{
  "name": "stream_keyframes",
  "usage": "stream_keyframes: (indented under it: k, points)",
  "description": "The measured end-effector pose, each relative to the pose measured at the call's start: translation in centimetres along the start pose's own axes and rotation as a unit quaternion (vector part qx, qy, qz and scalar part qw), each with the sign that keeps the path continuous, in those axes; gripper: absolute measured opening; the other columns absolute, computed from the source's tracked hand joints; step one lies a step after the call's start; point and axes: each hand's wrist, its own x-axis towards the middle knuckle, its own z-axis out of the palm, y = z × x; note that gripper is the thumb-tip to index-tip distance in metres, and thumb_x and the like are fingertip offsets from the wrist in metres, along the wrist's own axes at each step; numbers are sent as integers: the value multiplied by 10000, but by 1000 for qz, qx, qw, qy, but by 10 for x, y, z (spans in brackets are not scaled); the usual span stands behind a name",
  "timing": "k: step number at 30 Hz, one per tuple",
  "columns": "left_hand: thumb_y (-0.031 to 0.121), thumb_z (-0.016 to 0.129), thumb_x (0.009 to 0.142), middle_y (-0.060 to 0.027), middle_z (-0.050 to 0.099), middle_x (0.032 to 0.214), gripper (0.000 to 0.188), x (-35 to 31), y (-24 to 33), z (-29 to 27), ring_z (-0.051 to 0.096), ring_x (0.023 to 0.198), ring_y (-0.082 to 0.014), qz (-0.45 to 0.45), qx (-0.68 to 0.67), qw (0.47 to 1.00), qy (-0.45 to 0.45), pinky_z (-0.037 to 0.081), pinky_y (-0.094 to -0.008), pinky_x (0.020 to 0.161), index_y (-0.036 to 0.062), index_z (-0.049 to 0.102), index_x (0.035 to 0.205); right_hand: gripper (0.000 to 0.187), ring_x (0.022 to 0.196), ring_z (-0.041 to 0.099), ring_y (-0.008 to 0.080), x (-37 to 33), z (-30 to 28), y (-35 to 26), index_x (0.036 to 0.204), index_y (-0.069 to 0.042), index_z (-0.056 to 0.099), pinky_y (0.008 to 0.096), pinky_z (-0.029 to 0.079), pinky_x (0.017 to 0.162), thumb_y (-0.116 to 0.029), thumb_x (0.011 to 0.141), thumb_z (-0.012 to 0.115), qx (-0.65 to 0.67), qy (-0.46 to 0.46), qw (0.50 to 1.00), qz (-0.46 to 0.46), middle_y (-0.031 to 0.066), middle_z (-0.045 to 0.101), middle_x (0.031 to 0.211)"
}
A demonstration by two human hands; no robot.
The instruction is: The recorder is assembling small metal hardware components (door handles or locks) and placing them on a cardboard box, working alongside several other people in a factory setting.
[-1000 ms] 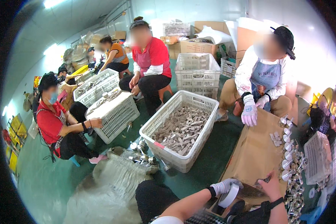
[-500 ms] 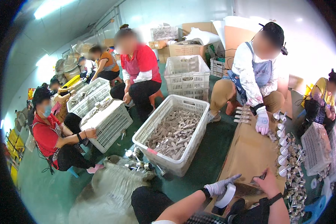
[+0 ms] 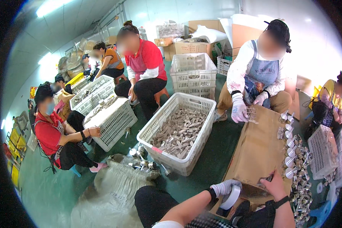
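My left hand (image 3: 225, 187), in a whitish glove, is closed on a roll of white tape (image 3: 231, 197) at the near edge of a brown cardboard surface (image 3: 260, 152). My bare right hand (image 3: 274, 186) is closed at the same near edge, to the right. Its fingers pinch a small dark piece (image 3: 266, 178) whose kind I cannot make out. Across the cardboard, a co-worker's gloved hand (image 3: 239, 108) is beside several flat metal strips (image 3: 251, 114) at the far left corner. Along the right side stand several metal parts with round white discs (image 3: 290, 161).
A white crate (image 3: 155, 152) of small grey metal pieces stands left of the cardboard. A pile of metal fittings (image 3: 302, 193) lies to the right. Farther left are a pale sack (image 3: 117, 193) and another crate (image 3: 114, 121), with seated co-workers beyond. Stacked crates (image 3: 193, 72) stand behind.
My left fingers, stretched out before, have curled in around the tape roll. The co-worker opposite has sat up and moved a gloved hand from the cardboard's right to its far left corner.
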Motion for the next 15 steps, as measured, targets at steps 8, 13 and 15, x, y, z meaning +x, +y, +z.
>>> stream_keyframes:
  k: [8, 13, 15]
  points:
    - [73, 543, 830, -34, 613, 845, 111, 9, -17, 4, 573, 770, -152, -51, -177, 982, 33, 473, -290, 722, 26, 602, 911, 591, 846, 597, 364, -1, -3, -3, 1063, 32, 457, 404, 476, 736, -216, 617, 756, -1, -11, 1000, 10, 197, 612, 877]
    - [135, 557, 822, -48, 599, 784, 126, 12, -31, 5, 566, 708, -184, -33, -186, 980, 64, 474, -307, 693, 29, 599, 875, 593, 853, 593, 370, 0, 1, 1, 1054, 41, 455, 409, 476, 740, -219, 616, 758, -21, -13, 1000, 3, 205, 607, 880]
    - [139, 553, 826, -48, 596, 770, 125, 11, -32, 5, 564, 699, -186, -12, -171, 982, 75, 475, -311, 690, 31, 599, 871, 596, 859, 590, 373, 0, 2, -2, 1048, 43, 454, 410, 475, 742, -223, 613, 761, -27, -20, 999, 12, 210, 604, 887]
